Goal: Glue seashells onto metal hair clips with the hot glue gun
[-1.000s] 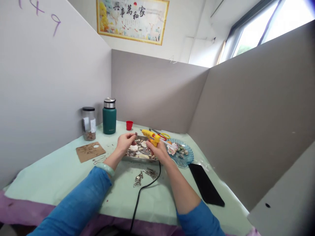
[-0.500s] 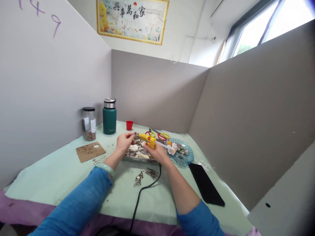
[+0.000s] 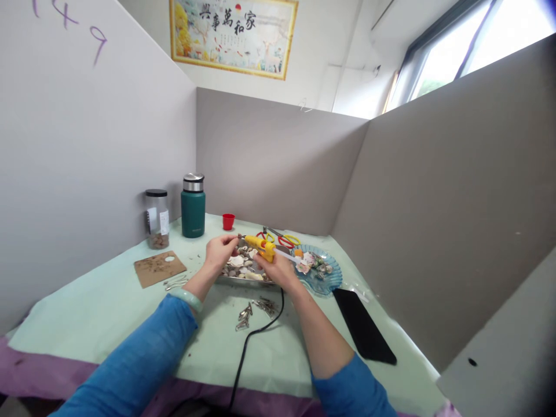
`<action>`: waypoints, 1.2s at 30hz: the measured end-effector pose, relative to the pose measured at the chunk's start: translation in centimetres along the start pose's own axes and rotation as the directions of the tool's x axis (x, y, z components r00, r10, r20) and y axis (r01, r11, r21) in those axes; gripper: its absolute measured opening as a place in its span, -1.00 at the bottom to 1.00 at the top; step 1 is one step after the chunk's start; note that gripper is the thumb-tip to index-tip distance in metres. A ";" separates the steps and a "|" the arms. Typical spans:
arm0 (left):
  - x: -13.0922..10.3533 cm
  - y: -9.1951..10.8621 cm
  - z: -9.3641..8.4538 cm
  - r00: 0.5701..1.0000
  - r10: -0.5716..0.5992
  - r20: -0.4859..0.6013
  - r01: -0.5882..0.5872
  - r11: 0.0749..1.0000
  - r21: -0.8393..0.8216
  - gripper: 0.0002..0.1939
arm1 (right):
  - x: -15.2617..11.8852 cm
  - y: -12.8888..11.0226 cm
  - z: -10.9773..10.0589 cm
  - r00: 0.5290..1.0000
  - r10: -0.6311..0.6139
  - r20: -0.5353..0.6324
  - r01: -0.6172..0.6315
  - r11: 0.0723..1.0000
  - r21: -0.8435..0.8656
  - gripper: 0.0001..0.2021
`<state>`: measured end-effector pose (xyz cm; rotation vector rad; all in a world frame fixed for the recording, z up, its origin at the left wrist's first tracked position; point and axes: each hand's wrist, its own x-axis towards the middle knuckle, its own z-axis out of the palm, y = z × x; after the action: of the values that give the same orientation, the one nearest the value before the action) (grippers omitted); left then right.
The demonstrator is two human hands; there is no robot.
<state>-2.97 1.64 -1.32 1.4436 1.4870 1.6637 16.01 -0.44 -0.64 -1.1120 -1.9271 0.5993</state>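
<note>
My right hand (image 3: pixel 279 269) is wrapped round a yellow hot glue gun (image 3: pixel 259 245), with a whitish glue stick (image 3: pixel 286 255) poking out of its back end. The nozzle points left, toward the fingertips of my left hand (image 3: pixel 220 250). Those fingers pinch a small brownish piece, too small to name, right at the nozzle tip. Both hands are above a metal tray (image 3: pixel 247 282) of shells and pebbles (image 3: pixel 237 262). A black cord (image 3: pixel 247 341) runs from below my right hand to the table's front edge.
Several metal clips (image 3: pixel 244 316) lie in front of the tray. On the right are a blue plate (image 3: pixel 336 278) with shell pieces and a black phone-like slab (image 3: pixel 365 327). Behind stand scissors (image 3: pixel 289 240), a red cup (image 3: pixel 228 222), a green bottle (image 3: pixel 193 213) and a jar (image 3: pixel 157 220). Brown cardboard (image 3: pixel 160 269) lies left.
</note>
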 end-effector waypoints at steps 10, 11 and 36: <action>0.2 -0.6 0.0 1.000 0.002 0.010 -0.002 1.000 0.017 -0.62 | 0.0 0.2 0.1 1.000 -0.003 0.009 0.003 1.000 0.003 -0.67; 0.2 -0.6 0.0 1.000 -0.002 0.008 0.002 1.000 0.013 -0.62 | -0.1 0.1 0.0 1.000 -0.004 0.007 0.004 1.000 0.000 -0.68; -0.2 0.0 0.0 1.000 -0.006 0.003 0.006 1.000 0.021 -0.62 | 0.1 0.5 0.0 1.000 0.000 -0.002 0.000 1.000 0.008 -0.66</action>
<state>-2.91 1.47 -1.39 1.4503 1.5104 1.6464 16.22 -0.13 -0.95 -1.1072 -1.9215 0.6056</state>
